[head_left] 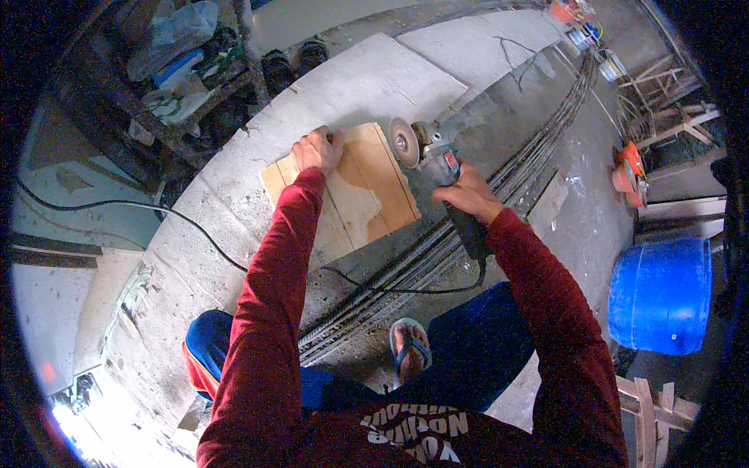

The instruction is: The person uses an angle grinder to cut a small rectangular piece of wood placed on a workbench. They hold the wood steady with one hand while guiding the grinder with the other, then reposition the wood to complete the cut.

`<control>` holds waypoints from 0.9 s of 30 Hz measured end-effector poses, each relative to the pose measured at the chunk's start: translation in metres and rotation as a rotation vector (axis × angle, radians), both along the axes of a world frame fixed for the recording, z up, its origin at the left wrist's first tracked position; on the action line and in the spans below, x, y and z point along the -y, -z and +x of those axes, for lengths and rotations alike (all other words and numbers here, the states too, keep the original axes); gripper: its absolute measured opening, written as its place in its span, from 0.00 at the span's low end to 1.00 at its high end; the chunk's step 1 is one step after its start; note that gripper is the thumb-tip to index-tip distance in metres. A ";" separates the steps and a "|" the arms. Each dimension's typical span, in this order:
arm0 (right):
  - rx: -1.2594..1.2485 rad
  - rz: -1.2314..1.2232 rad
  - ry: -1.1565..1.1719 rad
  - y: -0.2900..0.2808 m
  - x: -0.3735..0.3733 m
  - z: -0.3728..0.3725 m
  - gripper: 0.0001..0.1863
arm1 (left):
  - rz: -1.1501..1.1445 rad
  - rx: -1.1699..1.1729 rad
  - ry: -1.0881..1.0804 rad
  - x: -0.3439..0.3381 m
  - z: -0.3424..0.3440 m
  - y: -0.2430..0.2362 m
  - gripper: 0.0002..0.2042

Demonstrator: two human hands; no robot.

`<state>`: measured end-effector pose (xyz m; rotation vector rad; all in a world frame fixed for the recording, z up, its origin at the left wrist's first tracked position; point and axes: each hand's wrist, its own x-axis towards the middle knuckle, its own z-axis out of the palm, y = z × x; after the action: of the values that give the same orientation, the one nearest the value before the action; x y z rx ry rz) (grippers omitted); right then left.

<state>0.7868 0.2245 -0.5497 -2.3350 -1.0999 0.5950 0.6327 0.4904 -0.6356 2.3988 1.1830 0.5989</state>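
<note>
- My left grip (317, 150) was bent closed over the upper-left edge of the wooden board (355, 203), fingertips hidden; most of the board lay toward 4 o'clock from it.
- I had the right grip (473, 193) wrapped firmly around the angle grinder (439, 164), off the board's 3 o'clock side.
- The grinder's disc (403, 143) stood just beside the board's upper-right edge, seemingly apart from it.
- The black cord (406, 291) trailed from the grinder's rear, crossed the long rods (546, 139) and ran off toward 9 o'clock.
- Those rods stretched from 7 to 2 o'clock, passing below the grinder; a sandalled foot (409, 351) showed near 6 o'clock.
- The board rested on a pale, dusty slab (367, 78), its right side apparently overhanging.
- Around the grey floor (577, 210) I saw dark shoes (278, 69) at 11 o'clock, bags (175, 39) at 10, timber frames (686, 121) past 2, and a blue drum (662, 296) past 3.
</note>
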 end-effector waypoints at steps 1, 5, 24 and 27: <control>-0.007 -0.042 0.032 -0.001 0.000 -0.002 0.12 | 0.002 -0.011 -0.003 0.001 0.000 0.000 0.21; -0.008 0.013 0.009 -0.006 -0.004 -0.007 0.13 | 0.017 -0.014 0.003 0.001 0.000 -0.002 0.21; 0.018 0.025 0.114 0.030 -0.014 0.003 0.13 | -0.027 -0.022 0.004 -0.002 -0.001 0.000 0.20; 0.046 0.008 0.113 0.039 -0.013 0.008 0.13 | -0.024 -0.027 -0.005 -0.002 0.000 0.002 0.20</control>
<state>0.7949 0.2379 -0.5884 -2.3966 -0.9812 0.4966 0.6330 0.4927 -0.6372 2.3918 1.2005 0.5520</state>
